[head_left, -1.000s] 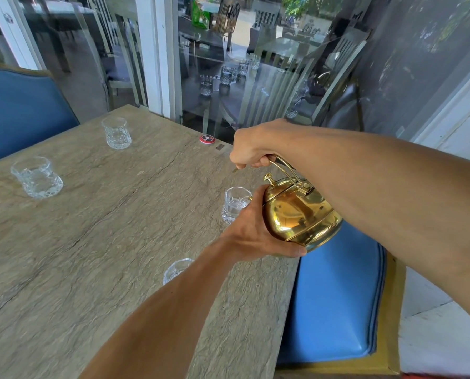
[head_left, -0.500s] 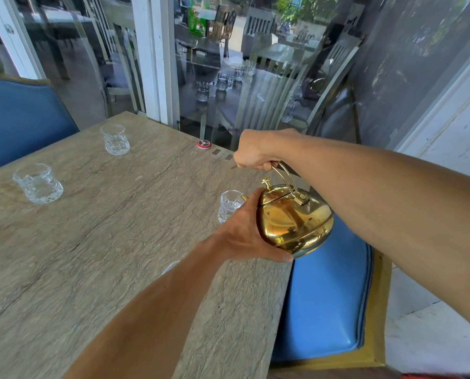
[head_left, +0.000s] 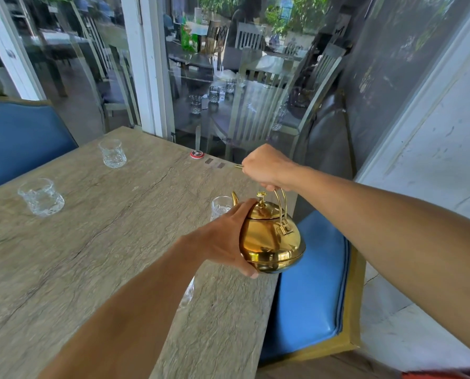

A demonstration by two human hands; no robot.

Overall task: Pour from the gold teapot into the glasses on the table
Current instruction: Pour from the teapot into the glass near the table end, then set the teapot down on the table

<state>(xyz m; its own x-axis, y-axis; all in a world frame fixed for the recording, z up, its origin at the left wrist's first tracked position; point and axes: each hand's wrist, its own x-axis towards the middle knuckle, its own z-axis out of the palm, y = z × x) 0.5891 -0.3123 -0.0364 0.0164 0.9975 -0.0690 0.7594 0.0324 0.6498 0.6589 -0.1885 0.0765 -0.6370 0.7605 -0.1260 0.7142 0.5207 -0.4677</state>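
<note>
The gold teapot [head_left: 272,236] hangs above the table's right edge, nearly upright, its spout pointing away toward a clear glass [head_left: 219,207]. My right hand [head_left: 266,168] is closed around the wire handle at the top. My left hand [head_left: 228,236] cups the pot's left side and underside. A second glass [head_left: 188,292] peeks out from under my left forearm, mostly hidden. Two further glasses stand on the far left of the table, one at the back [head_left: 112,154] and one nearer [head_left: 41,197].
The stone-look table [head_left: 97,242] ends just right of the teapot, over a blue padded chair [head_left: 313,283]. Another blue chair [head_left: 18,138] is at the far left. A small red disc [head_left: 196,154] lies by the table's far edge, against a glass wall.
The teapot has swung back from a tilt toward the glass to nearly upright, its lid now on top. Both hands kept their hold.
</note>
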